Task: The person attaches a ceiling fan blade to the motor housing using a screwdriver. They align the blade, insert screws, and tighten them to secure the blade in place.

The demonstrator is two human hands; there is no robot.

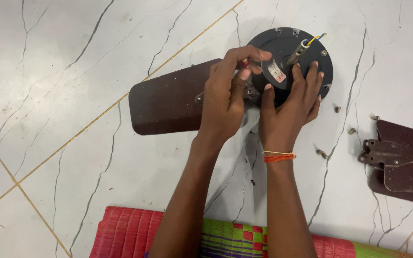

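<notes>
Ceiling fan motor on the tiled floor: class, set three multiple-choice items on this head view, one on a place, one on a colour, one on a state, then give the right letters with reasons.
1. Where does the loose fan blade lie?
A. at the right edge of the view
B. on the woven mat
C. on top of the motor housing

2. What colour is the thread band on the right wrist?
A. blue
B. orange
C. white

3. How does the right hand stand?
A. lifted clear of everything
B. flat on the motor housing, fingers spread
C. closed around a loose screw

Answers:
1 A, the detached blade with its bracket lies right of the motor.
2 B, the band shows orange.
3 B, the palm presses the dark round housing while the left hand pinches a red-handled tool at the attached blade.
</notes>
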